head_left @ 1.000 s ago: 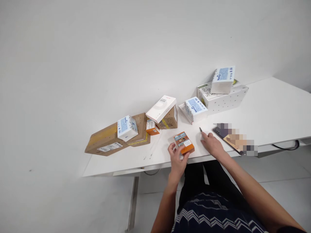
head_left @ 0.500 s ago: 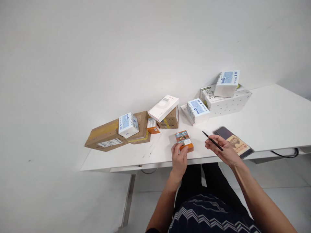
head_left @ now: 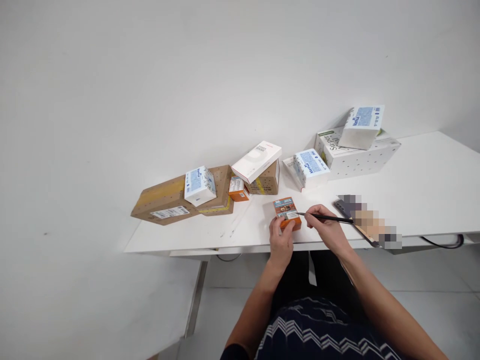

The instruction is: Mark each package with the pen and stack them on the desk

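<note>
The left hand [head_left: 280,241] held a small orange box [head_left: 287,212] near the front edge of the white table [head_left: 412,190]. Its fingers were curled around the near end of the box, and the box lay flat on the table. The right hand [head_left: 325,228] was just to the right of the box. Its fingers were pinched shut on a thin black pen [head_left: 325,218]. The tip of the pen pointed left and touched the white label on the orange box.

Along the back edge of the table sat a long brown box [head_left: 165,206] with a little blue and white box [head_left: 199,185] on top. Near it was another small orange box [head_left: 238,188]. Toward the back right corner stood a big white box [head_left: 356,152]. A dark flat thing [head_left: 343,204] lay just right of the right hand, partly blurred.
</note>
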`<state>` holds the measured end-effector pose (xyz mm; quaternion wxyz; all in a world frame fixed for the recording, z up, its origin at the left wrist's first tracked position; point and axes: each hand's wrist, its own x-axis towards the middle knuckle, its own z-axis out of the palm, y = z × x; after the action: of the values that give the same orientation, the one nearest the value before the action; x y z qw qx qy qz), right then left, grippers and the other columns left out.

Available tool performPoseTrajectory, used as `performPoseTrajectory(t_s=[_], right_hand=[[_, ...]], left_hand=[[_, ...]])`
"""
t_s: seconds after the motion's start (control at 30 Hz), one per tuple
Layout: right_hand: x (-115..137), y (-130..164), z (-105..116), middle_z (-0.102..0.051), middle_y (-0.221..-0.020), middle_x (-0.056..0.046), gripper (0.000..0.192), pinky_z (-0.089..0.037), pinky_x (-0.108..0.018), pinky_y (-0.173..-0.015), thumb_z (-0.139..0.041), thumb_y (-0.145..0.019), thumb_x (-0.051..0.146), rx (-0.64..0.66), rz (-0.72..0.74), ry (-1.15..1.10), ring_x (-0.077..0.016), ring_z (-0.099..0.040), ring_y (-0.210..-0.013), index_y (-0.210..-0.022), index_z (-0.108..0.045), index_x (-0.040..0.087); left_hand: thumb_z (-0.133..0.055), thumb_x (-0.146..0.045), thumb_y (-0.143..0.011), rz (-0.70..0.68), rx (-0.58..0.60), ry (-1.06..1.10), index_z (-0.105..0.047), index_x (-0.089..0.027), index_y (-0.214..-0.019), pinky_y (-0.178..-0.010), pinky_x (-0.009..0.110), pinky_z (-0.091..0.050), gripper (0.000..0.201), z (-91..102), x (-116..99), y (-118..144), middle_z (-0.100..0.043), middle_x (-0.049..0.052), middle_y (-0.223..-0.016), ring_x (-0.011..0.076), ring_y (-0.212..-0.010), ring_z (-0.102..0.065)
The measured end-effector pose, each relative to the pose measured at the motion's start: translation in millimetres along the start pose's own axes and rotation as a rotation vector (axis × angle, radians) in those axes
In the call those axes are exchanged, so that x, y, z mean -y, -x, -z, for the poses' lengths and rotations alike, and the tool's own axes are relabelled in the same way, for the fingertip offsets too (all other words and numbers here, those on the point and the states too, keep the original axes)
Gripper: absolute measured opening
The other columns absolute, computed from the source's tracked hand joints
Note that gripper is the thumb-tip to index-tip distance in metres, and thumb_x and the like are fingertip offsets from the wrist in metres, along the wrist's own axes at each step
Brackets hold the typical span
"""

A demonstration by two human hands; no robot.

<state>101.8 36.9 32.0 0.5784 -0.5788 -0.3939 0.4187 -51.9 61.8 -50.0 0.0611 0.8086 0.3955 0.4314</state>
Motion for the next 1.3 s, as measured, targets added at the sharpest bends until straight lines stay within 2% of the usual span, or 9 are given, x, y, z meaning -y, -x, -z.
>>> performPoseTrajectory(t_s=[0.1,0.2,0.3,0.43,0.57,0.77,1.3], right_hand=[[-6,-2,-7,-0.055,-0.056,0.005,0.015,-0.043,-0.026,-0.058,-0.057,-0.081,0.034,0.005,0.028,-0.017,-0.0117,-0.051,-0.055,-0.075,-0.050,0.022],[-14,-5,-10,-0.064,-0.068,0.001,0.017,-0.047,-0.028,-0.065,-0.051,-0.084,0.037,0.097,0.006,-0.022,-0.0135,-0.056,-0.063,-0.085,-0.056,0.021],[-18,-7,-11,-0.066,-0.075,-0.001,0.019,-0.049,-0.030,-0.067,-0.054,-0.081,0.037,0.116,-0.033,0.053,-0.0152,-0.059,-0.067,-0.088,-0.059,0.020],[-18,-8,-13,-0.063,-0.070,0.000,0.014,-0.047,-0.028,-0.059,-0.059,-0.076,0.035,0.075,-0.003,0.204,-0.0148,-0.058,-0.061,-0.079,-0.057,0.021],[-18,-8,-16,-0.059,-0.065,0.000,0.019,-0.044,-0.027,-0.053,-0.056,-0.079,0.039,0.070,0.045,0.233,-0.0137,-0.055,-0.055,-0.073,-0.053,0.021],[-19,-10,-14,-0.059,-0.067,0.001,0.018,-0.045,-0.028,-0.058,-0.054,-0.082,0.037,0.145,0.053,0.284,-0.0144,-0.056,-0.061,-0.076,-0.053,0.021],[-19,-16,-15,-0.060,-0.066,0.001,0.018,-0.045,-0.027,-0.059,-0.053,-0.082,0.038,0.197,0.093,0.364,-0.0146,-0.056,-0.062,-0.075,-0.054,0.021]], left_hand=[[-0.042,-0.008,-0.089,-0.002,-0.015,0.016,-0.061,-0.022,-0.118,-0.099,0.043,-0.048,0.037,-1.5,1,1,-0.045,0.011,-0.124,0.0234,-0.121,-0.045],[-0.041,-0.006,-0.088,-0.010,-0.023,0.017,-0.060,-0.022,-0.118,-0.099,0.043,-0.048,0.039,-1.7,1,1,-0.045,0.011,-0.125,0.0239,-0.122,-0.044],[-0.041,-0.006,-0.088,-0.013,-0.023,0.015,-0.060,-0.022,-0.118,-0.099,0.044,-0.048,0.039,-0.9,1,0,-0.045,0.011,-0.125,0.0237,-0.121,-0.044],[-0.043,-0.007,-0.089,-0.015,-0.034,0.027,-0.059,-0.023,-0.119,-0.098,0.043,-0.049,0.038,-0.2,0,-1,-0.047,0.010,-0.124,0.0231,-0.120,-0.045],[-0.044,-0.008,-0.089,-0.017,-0.044,0.029,-0.061,-0.022,-0.116,-0.099,0.044,-0.048,0.035,-1.1,1,-1,-0.048,0.010,-0.123,0.0235,-0.121,-0.044],[-0.046,-0.008,-0.088,-0.003,-0.047,0.046,-0.063,-0.021,-0.112,-0.100,0.042,-0.047,0.032,-1.6,2,0,-0.050,0.010,-0.122,0.0227,-0.122,-0.043],[-0.044,-0.012,-0.090,-0.001,-0.070,0.035,-0.062,-0.023,-0.114,-0.098,0.044,-0.050,0.031,-2.3,2,0,-0.051,0.010,-0.121,0.0235,-0.121,-0.044]])
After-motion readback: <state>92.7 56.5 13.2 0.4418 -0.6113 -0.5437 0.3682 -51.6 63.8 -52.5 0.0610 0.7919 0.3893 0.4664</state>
